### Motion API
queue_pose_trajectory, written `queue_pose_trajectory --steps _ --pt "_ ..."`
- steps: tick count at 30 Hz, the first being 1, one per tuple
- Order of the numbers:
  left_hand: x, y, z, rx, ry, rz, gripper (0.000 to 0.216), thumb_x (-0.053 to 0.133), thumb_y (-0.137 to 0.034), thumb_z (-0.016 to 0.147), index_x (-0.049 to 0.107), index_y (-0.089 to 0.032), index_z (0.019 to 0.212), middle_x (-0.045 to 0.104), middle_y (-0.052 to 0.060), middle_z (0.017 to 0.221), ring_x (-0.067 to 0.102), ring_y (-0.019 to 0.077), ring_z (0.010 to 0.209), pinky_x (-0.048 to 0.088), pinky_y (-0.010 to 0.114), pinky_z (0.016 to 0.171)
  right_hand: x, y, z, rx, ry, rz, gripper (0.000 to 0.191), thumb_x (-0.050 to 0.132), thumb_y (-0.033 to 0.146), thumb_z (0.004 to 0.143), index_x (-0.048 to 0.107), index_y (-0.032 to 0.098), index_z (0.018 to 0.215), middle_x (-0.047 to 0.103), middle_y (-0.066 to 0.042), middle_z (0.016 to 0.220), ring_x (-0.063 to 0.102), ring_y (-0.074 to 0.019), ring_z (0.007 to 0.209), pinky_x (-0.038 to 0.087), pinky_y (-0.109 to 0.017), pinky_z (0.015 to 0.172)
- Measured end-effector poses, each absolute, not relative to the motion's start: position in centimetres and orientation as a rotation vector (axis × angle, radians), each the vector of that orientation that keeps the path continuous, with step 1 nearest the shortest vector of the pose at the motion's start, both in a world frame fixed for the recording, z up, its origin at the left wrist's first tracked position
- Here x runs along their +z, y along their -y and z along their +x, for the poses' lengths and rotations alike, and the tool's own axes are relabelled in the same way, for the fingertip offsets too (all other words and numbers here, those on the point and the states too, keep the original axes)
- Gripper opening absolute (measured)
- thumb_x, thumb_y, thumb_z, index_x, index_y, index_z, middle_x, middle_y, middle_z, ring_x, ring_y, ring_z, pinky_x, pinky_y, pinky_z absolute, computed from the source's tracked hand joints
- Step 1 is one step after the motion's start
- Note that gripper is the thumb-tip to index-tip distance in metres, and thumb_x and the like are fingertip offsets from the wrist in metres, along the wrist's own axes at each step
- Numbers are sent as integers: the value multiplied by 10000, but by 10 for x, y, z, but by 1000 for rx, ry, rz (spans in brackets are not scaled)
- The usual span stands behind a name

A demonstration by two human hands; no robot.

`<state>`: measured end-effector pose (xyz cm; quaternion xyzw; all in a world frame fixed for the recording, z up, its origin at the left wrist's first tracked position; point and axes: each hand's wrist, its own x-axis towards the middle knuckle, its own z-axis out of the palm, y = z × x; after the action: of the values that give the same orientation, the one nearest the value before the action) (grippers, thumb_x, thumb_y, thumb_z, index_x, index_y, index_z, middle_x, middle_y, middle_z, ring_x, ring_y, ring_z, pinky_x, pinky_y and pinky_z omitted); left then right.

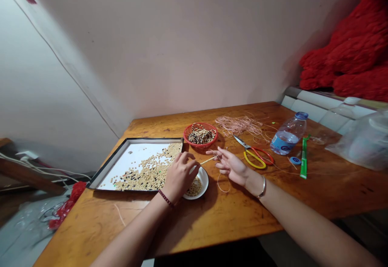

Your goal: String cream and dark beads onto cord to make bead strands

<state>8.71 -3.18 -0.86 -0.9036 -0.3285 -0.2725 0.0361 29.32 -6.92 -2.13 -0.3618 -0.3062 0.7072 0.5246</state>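
Note:
A short string of pale beads (207, 160) stretches between my two hands, above a white bowl (205, 181) of loose beads. My left hand (179, 175), with a dark bead bracelet at the wrist, is closed at the left end of the string; its fingertips are partly hidden. My right hand (232, 166), wearing a silver bangle, pinches the other end near its fingertips, while some of its fingers are spread. A thin cord loop (223, 184) hangs below the right hand. Left of the bowl, a black-rimmed tray (121, 164) holds many pale and dark beads.
A red basket (200, 145) of strung beads stands behind my hands. Pink cord (239, 125), scissors (256, 156), a water bottle (287, 135), a blue cap (295, 160) and a green packet (303, 162) lie or stand to the right. A wall rises behind the table.

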Motion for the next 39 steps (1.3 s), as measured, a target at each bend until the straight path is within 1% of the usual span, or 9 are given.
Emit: queue_pose_trajectory --steps 5,11,19,28,33,39 --pt "-8 32 87 -784 977 -2760 122 542 -230 868 660 -224 838 571 53 1003 518 197 929 483 338 791 -27 68 295 1720 706 -838 278 501 374 882 676 180 977 428 29 693 151 -30 420 107 -188 356" --pt "-10 31 87 -781 912 -2718 113 543 -209 861 645 -210 812 579 63 989 524 198 920 488 332 763 -27 67 296 1789 604 -848 220 537 291 850 662 171 985 369 64 590 146 -29 398 112 -179 356" --pt "-11 31 86 -716 844 -2719 120 519 -225 876 633 -209 841 582 66 1034 516 204 927 475 332 755 -26 66 296 1868 476 -815 189 542 280 846 641 182 974 464 45 628 171 -12 382 111 -143 339" --pt "-11 31 85 -648 816 -2705 118 500 -214 880 616 -205 862 579 63 1030 509 195 915 472 326 765 -31 66 296 1906 451 -801 197 570 283 850 636 166 995 444 53 635 197 1 387 115 -128 334" --pt "-11 30 85 -636 812 -2697 100 515 -204 869 613 -209 850 579 60 1028 507 197 899 459 317 728 -31 67 295 1918 456 -816 191 563 277 856 638 162 989 421 56 620 196 -4 394 116 -123 331" --pt "-12 29 84 -609 797 -2675 75 532 -198 863 600 -209 835 579 49 1047 502 197 902 459 312 719 -31 67 296 1907 471 -846 184 560 275 850 645 164 970 421 49 630 180 -8 399 119 -125 331"
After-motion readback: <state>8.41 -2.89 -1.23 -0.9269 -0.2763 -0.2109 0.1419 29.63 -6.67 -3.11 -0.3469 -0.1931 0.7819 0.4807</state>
